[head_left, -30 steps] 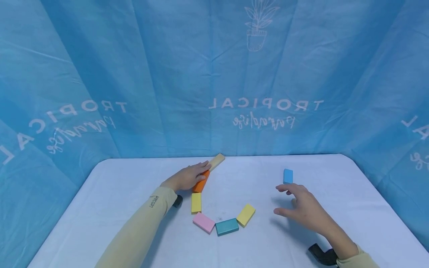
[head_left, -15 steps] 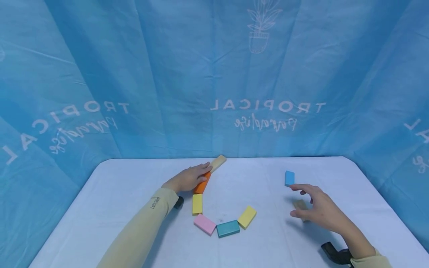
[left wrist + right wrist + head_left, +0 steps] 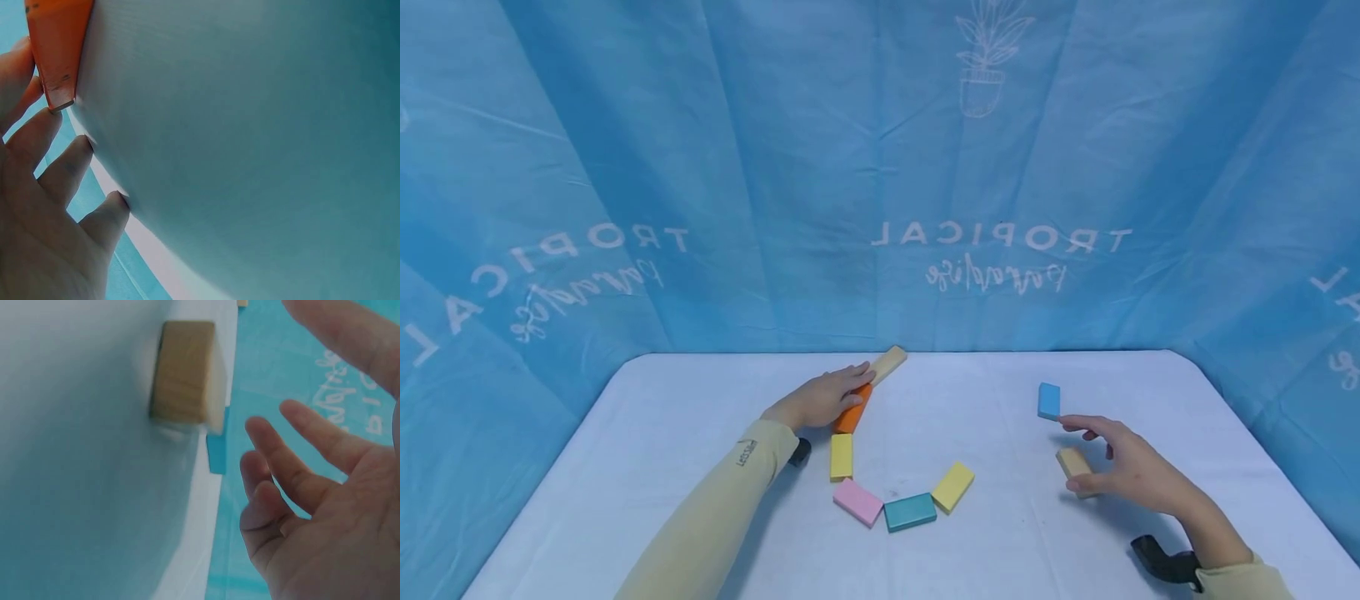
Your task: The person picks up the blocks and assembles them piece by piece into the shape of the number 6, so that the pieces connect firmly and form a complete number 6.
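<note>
In the head view the left hand rests on an orange block, a fingertip reaching the pale wooden block beyond it. The left wrist view has the fingers of that hand spread on the table, with the orange block beside the thumb side. The right hand hovers, thumb and fingers apart, around a second wooden block. In the right wrist view a gap shows between this block and the right hand. Just beyond lies a blue block.
From the orange block a curve runs through a yellow block, a pink block, a teal block and another yellow block. A blue curtain hangs behind the white table.
The right hand has moved right and a little nearer the body, and the wooden block by it, hidden at first, now shows. The left hand has stayed on the orange block.
</note>
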### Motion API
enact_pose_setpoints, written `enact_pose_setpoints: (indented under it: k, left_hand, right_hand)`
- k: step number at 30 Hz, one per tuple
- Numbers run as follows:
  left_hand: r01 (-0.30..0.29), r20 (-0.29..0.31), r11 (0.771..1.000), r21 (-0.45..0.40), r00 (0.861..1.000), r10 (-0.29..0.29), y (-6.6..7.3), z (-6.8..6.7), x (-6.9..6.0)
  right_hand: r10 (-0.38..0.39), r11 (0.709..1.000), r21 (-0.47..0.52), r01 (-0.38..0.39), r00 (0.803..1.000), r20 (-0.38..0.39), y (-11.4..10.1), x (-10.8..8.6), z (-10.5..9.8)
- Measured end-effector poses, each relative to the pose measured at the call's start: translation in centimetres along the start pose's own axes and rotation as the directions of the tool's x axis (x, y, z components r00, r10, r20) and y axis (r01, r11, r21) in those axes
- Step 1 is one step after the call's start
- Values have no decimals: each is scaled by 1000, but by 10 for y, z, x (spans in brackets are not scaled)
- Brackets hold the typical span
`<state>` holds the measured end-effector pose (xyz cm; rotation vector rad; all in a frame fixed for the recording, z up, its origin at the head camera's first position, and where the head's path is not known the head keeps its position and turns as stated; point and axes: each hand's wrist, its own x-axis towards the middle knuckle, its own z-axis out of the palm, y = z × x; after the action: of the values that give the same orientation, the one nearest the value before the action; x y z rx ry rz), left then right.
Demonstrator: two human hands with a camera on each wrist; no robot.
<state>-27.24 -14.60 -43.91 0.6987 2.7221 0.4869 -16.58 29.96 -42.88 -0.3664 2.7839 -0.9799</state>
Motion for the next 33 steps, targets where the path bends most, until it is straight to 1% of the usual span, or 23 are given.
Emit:
enact_pose_setpoints:
  k: [5,9,15,20,24,33]
  left_hand:
    - [7,-2,1000,-6,1000,-7,0,0,1]
    - [14,1,1000,-8,1000,-14,-1,0,2]
    - [17,-10,1000,-23,1000,-18,-1,0,0]
    - [15,-5,999,-29,1000,-15,-1,0,-2]
    - [1,-2,1000,-30,1000,-1,0,1,-1]
    - [2,3,1000,-29,1000,-2,1,1,-1]
  right_hand:
    - [12,1000,11,-12,999,40,4,0,1]
    - [32,999,-6,-32,998,55,7,0,2]
    - [61,997,-40,-58,996,68,9,0,1]
    - [54,998,-43,-51,995,81,11,-2,2]
    - [48,998,-52,-44,995,85,12,-4,3]
    - [72,994,-86,-64,993,92,12,-3,1]
